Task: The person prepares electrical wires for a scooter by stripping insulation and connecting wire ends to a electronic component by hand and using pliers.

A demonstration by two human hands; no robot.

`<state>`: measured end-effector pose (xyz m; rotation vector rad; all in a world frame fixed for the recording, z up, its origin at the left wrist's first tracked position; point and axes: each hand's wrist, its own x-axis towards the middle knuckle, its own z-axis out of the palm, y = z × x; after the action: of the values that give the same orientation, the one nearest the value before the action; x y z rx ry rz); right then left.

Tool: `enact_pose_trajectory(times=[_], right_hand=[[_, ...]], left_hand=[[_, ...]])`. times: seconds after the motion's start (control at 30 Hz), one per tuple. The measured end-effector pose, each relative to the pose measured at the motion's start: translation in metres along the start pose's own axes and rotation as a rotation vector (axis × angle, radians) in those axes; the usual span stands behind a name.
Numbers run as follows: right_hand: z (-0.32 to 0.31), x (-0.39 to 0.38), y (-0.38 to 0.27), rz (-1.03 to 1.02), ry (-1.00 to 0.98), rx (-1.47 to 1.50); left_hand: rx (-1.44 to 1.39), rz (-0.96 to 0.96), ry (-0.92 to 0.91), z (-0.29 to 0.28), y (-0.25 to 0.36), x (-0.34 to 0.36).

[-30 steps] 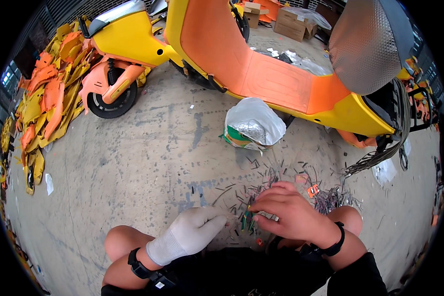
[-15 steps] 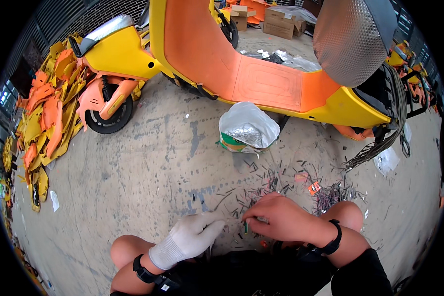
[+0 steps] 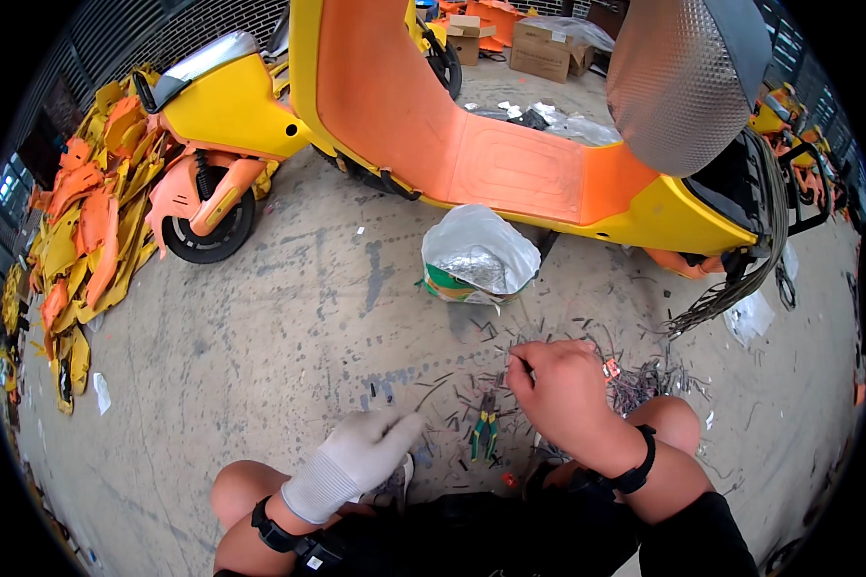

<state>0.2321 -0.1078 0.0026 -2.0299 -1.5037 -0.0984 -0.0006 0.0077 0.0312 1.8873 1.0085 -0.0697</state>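
Observation:
My left hand (image 3: 351, 457), in a pale knit glove, hovers low over the floor near my left knee, its fingers drawn together; whatever they hold, if anything, cannot be made out. My bare right hand (image 3: 570, 389) is above the scattered wire scraps (image 3: 635, 385), thumb and forefinger pinched, with anything between them too small to name. Between my two hands a pair of pliers (image 3: 484, 428) with green and yellow handles lies on the concrete, its jaws pointing away from me. Neither hand touches it.
Ahead stands a bag-lined bucket (image 3: 481, 264) with silvery material inside. Behind it a yellow and orange scooter (image 3: 520, 173) spans the view, a wire bundle (image 3: 731, 293) hanging from its rear. Loose body panels (image 3: 91, 221) pile up at left; cardboard boxes (image 3: 539, 53) sit at the back.
My hands have drawn apart: the right moved up and to the right, the left slightly left. The pliers, mostly hidden before, now show fully on the floor.

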Motion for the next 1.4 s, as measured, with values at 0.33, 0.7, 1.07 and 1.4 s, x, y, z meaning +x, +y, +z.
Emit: enact_pose_trajectory(times=[0.33,0.7,1.07,1.4], right_hand=[[0.009,0.009,-0.012,-0.158,0.084,-0.097],[0.032,-0.022,-0.044,-0.435,-0.117,0.149],[0.017,-0.015,-0.047,-0.438,-0.281,0.333],[0.011,-0.015,-0.042,-0.346,-0.286,0.409]], left_hand=[[-0.468,-0.049,-0.023,-0.004,0.015,-0.007],[-1.523,-0.136,-0.223,0.044,-0.012,-0.005],[-0.834,0.106,-0.141,0.032,-0.022,-0.012],[-0.193,0.484,0.043,0.024,-0.037,-0.004]])
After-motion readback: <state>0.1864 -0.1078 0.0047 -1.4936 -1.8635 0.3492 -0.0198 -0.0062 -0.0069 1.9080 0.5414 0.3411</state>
